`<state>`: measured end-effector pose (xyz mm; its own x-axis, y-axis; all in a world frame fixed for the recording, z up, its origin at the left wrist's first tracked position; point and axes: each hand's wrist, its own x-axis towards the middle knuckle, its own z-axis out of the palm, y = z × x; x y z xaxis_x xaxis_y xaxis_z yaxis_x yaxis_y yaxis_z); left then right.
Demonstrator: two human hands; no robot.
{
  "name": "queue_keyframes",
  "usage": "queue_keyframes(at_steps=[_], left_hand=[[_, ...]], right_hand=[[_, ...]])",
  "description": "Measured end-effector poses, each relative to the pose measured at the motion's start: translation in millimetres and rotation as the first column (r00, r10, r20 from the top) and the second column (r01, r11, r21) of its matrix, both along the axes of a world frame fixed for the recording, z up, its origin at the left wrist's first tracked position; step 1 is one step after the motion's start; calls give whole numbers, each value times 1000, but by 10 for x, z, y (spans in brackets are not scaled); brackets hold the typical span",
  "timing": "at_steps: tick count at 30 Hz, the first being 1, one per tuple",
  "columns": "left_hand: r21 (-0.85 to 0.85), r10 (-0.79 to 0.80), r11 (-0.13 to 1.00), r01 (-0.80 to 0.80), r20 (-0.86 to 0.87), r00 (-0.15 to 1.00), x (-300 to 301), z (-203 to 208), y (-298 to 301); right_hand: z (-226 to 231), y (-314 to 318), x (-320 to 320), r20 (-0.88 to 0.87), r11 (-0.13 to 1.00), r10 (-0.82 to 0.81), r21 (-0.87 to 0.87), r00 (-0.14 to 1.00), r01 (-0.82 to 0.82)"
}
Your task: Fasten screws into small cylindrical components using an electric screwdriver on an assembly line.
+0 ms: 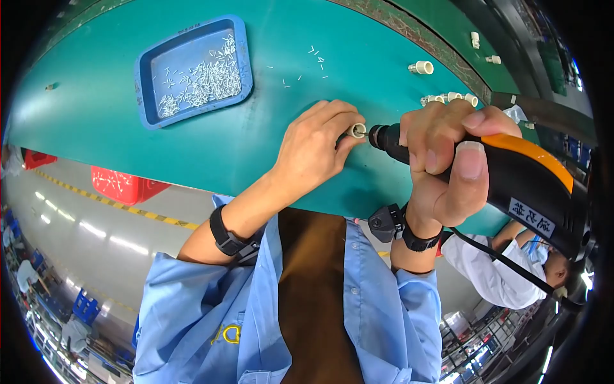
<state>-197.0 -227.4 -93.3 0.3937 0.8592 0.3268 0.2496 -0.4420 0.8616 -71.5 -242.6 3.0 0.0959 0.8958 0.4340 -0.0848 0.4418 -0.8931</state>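
Note:
Between the thumb and fingers of my left hand [318,142] is a small cream-coloured cylindrical fitting [357,130], its hollow end turned to the right. My right hand [451,150] is wrapped round a black and orange electric screwdriver [531,173], held level. The tool's bit points left into the fitting's opening; whether it meets a screw inside is too small to tell. A blue tray [146,96] with many small silver screws [211,83] lies to the left of my left hand. Several loose screws [320,59] are scattered on the green table [275,173] beyond my hands.
More cream fittings [421,67] stand at the far right, some in a row [453,97] behind my right hand. A raised rail [409,25] borders the table's far side. The screwdriver's cable [505,259] hangs at the right, near a co-worker in white [492,272]. A red bin [118,184] sits below the left edge.

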Motion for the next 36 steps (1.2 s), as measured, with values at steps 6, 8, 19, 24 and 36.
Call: queue_keyframes(at_steps=[6, 8, 19, 24, 36], left_hand=[[20, 14, 1000, -14, 1, 1000, -40, -40, -23], [21, -8, 1000, 8, 6, 1000, -41, -53, -27], [54, 4, 999, -3, -26, 1000, -21, -31, -37], [50, -29, 998, 31, -47, 998, -11, -6, -52], [-6, 44, 999, -44, 131, 990, -135, 280, 128]], right_hand=[[-23, -59, -104, -11, 999, -31, 7, 999, 31], [-1, -59, -74, -5, 999, -34, 16, 999, 35], [-209, 437, -149, -124, 977, -10, 209, 992, 36], [-293, 496, -112, -128, 981, -66, 175, 990, 88], [197, 4, 239, -356, 944, 158, 329, 921, -35]])
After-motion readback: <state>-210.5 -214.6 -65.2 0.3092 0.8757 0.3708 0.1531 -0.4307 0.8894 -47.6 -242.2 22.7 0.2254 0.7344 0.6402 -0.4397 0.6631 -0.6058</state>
